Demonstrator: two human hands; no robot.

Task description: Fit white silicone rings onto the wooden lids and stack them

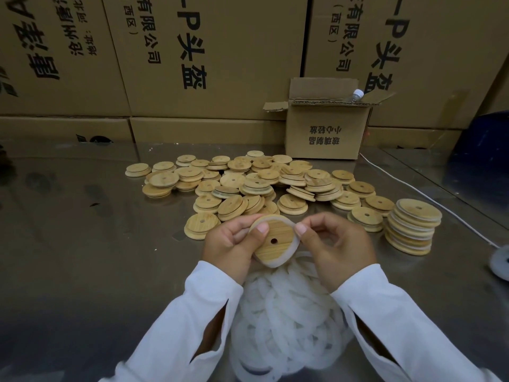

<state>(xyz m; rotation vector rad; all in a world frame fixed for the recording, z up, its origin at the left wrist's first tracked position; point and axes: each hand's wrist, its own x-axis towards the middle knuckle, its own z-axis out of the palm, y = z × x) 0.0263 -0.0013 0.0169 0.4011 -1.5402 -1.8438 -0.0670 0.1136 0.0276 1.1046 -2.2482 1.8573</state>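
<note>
Closest in, a heap of white silicone rings (286, 321) lies on the shiny metal tabletop (82, 244), between two white sleeves. Just past the heap, both hands hold one wooden lid (275, 241) up off the tabletop. The lid has a small hole in the middle. The left hand (228, 249) grips the lid from the left side, with its thumb on the flat face. A white ring (297, 245) sits around the lid's edge, and the right hand (338, 249) pinches it at the top right with thumb and finger. Behind the hands is a big loose pile of wooden lids (261, 186). To the right stands a neat stack of lids with white rings (413, 227). A white cable (429, 199) runs past the stack. Farther back sits a small open cardboard box (325, 133) with a bottle (356, 95) poking out. Big cardboard boxes (206, 51) fill the back.
</note>
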